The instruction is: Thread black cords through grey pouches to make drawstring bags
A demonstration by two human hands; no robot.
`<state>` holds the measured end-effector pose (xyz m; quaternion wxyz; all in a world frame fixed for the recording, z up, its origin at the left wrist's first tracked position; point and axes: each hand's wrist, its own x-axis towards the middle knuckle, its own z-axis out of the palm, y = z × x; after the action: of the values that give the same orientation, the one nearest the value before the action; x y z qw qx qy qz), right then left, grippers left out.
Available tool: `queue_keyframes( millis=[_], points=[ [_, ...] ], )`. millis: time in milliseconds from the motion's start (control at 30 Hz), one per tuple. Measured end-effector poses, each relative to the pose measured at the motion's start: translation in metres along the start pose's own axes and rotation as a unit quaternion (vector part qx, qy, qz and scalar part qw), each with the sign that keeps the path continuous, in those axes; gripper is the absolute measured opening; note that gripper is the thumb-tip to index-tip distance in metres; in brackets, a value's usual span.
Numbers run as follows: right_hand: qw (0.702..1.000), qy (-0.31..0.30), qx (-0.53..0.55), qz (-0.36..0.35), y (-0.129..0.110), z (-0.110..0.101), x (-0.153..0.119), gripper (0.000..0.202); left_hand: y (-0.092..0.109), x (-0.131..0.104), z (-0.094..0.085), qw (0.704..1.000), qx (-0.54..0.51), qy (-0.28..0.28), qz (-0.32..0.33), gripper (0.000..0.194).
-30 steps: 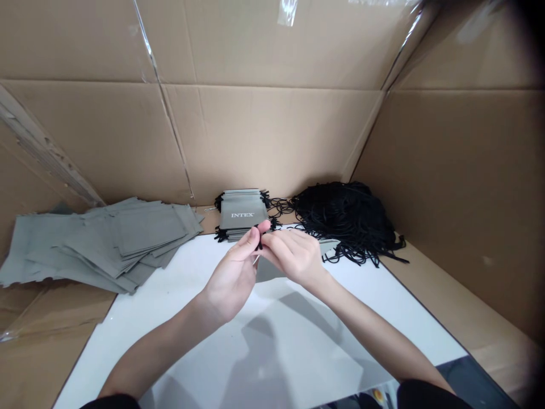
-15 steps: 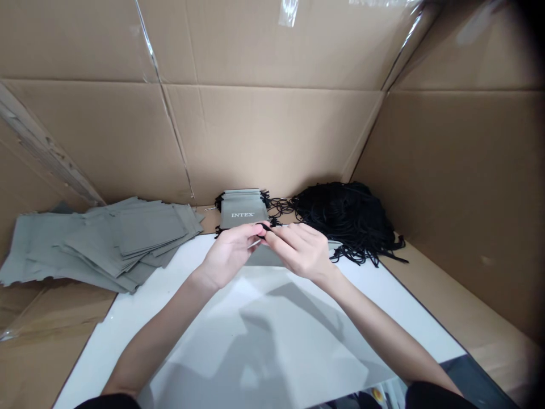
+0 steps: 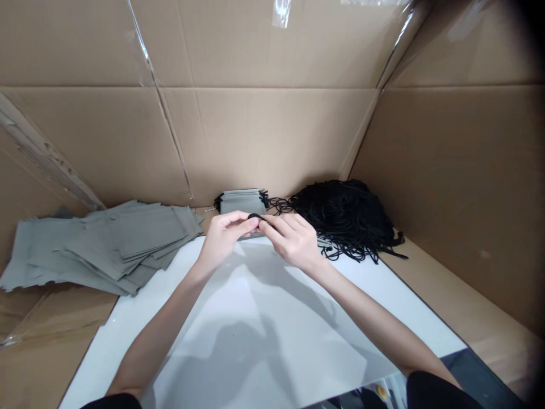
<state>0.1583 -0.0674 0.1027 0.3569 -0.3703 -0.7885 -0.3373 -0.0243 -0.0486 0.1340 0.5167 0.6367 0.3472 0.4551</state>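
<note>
Both hands meet over the far part of the white tabletop (image 3: 238, 284). Between their fingertips a short black cord (image 3: 256, 216) shows, bent into a small loop. My left hand (image 3: 225, 232) pinches it between thumb and forefinger. My right hand (image 3: 293, 238) has its fingers closed at the cord's other side. A thin grey fabric edge shows just under the hands; whether it hangs from the cord is hidden. Behind them lies a stack of grey drawstring pouches (image 3: 243, 203) with black cord ends at the sides.
Flat grey fabric pouches (image 3: 145, 232) lie in an overlapping heap at the left. A tangled pile of black cords (image 3: 347, 218) sits at the right back. Tall cardboard walls (image 3: 272, 130) enclose the back and sides. Mixed items (image 3: 374, 396) show below the table's near edge.
Both hands have moved slightly up and farther away, now covering the printed front of the pouch stack. The black loop shows more above the fingertips. Less grey fabric is seen beneath the hands.
</note>
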Motion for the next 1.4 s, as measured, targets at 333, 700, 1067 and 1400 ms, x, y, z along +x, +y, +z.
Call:
queue_keyframes(
  millis=[333,700,1067,1400],
  points=[
    [0.999,0.040,0.006,0.003,-0.007,0.023,-0.002,0.015,-0.016,0.013,0.001,0.992,0.043,0.112,0.035,0.013],
    [0.933,0.151,0.264,0.192,-0.027,0.028,0.009,0.020,-0.027,0.001,0.024,0.960,0.017,0.222,0.169,0.015],
    [0.764,0.084,0.535,0.352,-0.031,0.023,0.030,0.023,-0.030,-0.002,0.022,0.937,0.016,0.246,0.246,0.010],
    [0.794,0.004,0.531,0.296,-0.014,0.002,0.036,0.024,-0.026,0.001,0.017,0.948,-0.019,0.241,0.208,0.027]
  ],
)
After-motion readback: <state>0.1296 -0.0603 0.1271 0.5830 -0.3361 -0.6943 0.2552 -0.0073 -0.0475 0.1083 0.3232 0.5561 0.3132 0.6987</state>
